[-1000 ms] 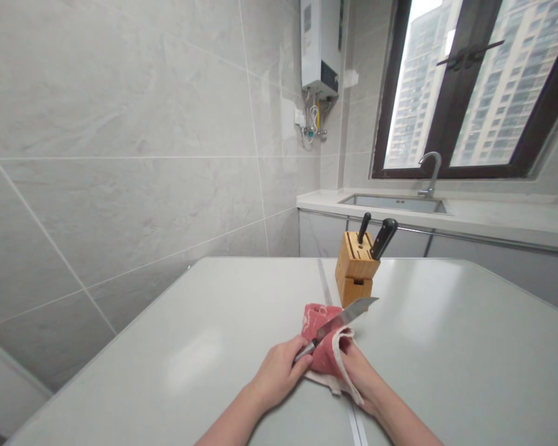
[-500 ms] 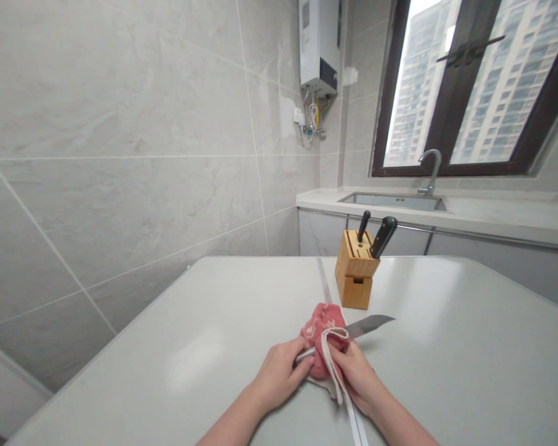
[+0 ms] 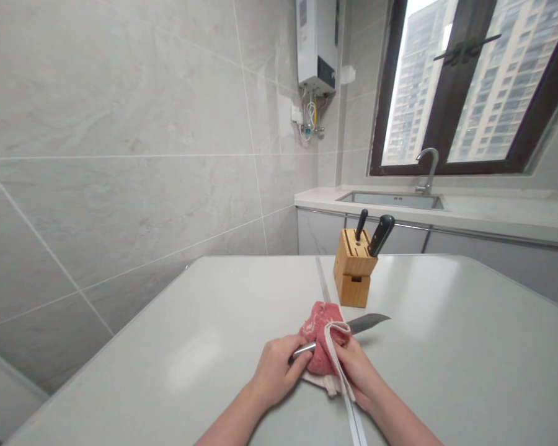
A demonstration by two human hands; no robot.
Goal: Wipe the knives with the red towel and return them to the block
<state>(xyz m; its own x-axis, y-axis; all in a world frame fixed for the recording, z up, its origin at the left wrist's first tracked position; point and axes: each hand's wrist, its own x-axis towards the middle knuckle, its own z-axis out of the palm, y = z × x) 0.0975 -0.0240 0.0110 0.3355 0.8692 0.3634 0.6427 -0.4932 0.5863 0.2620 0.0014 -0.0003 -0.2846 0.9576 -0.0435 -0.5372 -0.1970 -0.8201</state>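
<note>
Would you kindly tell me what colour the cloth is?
The cloth is pinkish red with pale markings and whitish edging, seen in the head view.

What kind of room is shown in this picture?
Most likely a kitchen: a sink with a tap is set in the counter, and a knife block stands on the table.

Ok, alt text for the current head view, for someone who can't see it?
A person's left hand grips a knife by its handle; the right hand holds a red cloth folded over the blade. Beyond stands a wooden knife block on a pale table.
</note>
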